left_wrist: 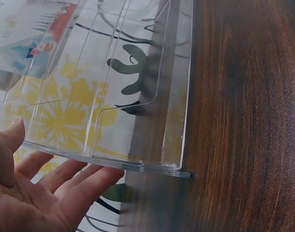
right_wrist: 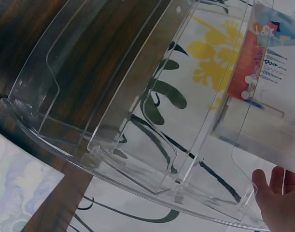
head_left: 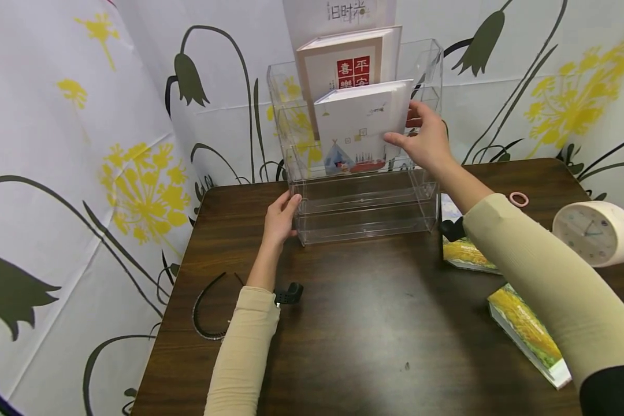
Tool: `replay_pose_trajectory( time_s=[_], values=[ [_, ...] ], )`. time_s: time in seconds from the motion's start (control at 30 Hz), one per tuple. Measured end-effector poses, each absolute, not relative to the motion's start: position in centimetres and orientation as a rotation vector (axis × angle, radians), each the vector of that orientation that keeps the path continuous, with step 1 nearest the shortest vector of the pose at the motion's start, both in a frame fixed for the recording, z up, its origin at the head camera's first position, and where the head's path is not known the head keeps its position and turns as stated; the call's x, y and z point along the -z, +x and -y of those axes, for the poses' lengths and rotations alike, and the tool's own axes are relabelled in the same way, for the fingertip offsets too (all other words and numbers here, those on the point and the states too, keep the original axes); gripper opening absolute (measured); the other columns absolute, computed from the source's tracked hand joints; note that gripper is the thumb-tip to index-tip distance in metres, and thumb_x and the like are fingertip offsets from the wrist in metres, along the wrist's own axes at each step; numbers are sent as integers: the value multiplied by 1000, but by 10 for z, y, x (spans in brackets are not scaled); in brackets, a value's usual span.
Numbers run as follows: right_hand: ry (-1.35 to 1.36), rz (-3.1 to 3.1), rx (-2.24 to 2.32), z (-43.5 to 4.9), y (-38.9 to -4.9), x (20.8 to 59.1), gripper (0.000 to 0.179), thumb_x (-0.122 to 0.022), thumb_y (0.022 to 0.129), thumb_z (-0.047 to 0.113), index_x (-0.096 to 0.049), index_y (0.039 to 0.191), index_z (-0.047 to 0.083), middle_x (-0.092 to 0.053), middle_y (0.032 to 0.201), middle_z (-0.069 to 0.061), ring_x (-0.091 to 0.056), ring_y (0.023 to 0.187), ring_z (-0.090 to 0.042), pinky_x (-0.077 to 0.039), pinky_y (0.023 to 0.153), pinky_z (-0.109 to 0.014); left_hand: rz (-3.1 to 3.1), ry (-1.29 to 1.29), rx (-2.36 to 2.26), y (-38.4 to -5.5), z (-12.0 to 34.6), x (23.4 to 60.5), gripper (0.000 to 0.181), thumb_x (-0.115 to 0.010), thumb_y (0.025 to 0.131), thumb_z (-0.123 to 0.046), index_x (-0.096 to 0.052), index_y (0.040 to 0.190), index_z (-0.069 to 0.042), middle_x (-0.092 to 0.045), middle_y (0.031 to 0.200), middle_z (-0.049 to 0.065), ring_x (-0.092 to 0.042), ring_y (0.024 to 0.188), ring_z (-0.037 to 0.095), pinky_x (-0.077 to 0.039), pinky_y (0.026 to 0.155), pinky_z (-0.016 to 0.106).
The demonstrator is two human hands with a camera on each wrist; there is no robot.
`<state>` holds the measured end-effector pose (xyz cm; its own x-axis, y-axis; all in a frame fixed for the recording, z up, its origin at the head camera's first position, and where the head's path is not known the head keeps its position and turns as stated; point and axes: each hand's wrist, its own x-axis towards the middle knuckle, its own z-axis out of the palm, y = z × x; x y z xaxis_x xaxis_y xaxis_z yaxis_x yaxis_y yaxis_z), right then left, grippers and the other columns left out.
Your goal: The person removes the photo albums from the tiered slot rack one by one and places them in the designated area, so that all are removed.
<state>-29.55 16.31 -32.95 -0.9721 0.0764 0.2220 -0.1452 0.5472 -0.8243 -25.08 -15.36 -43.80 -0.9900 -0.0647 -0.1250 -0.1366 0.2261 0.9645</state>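
A clear acrylic tiered rack (head_left: 361, 231) stands on the table against the patterned cloth. In its upper part leans a white hardcover album (head_left: 359, 124) with a tent picture. My right hand (head_left: 429, 136) grips this album by its right edge, thumb on the front cover; the right wrist view shows only fingertips (right_wrist: 277, 181) beside the rack. Behind it stands a cream album (head_left: 317, 69) with red characters, and a further pale one (head_left: 338, 14) is higher up. My left hand (head_left: 281, 219) touches the rack's lower left side, its fingers (left_wrist: 96, 188) extended along the outside of the side panel.
Right of the rack lies a photo album (head_left: 468, 251) with a yellow landscape cover, partly behind my arm. Another yellow-green album (head_left: 527, 323) lies nearer. A round white clock (head_left: 587, 234), a pink ring (head_left: 519, 199) and a dark headband (head_left: 200, 315) are also on the table.
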Motion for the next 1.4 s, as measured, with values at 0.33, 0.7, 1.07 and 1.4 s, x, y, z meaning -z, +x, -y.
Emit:
replay_pose_trajectory(
  time_s=[0.33,0.7,1.07,1.4],
  values=[
    [180,2579,-1479,-168,-297,336,59,-73,91,20,-40,136,3,-55,133,-15,-55,121,-27,-47,100,-41,-2377,-205,-1936,-250,149,437,59,-58,97,-47,-46,148,-18,-58,132,12,-60,108,39,-55,76,60],
    [339,2409,-1544,-165,-295,329,54,-73,88,6,-45,134,2,-61,129,-15,-60,117,-27,-51,96,-37,-2334,-211,-1964,-251,149,436,63,-58,97,-48,-43,150,-17,-54,139,13,-56,115,39,-53,80,61],
    [521,2138,-1690,-190,-260,309,53,-70,86,-7,-50,133,7,-62,123,-12,-61,111,-22,-53,92,-34,-2332,-219,-1982,-250,150,440,54,-57,99,-40,-46,147,-17,-57,134,14,-57,111,39,-54,78,60],
    [496,2382,-1932,-230,-193,355,45,-67,93,4,-49,135,4,-70,115,-4,-68,99,-15,-55,81,-25,-2342,-194,-1981,-248,150,437,58,-57,98,-45,-47,147,-16,-56,134,17,-56,113,37,-53,79,62]
  ],
)
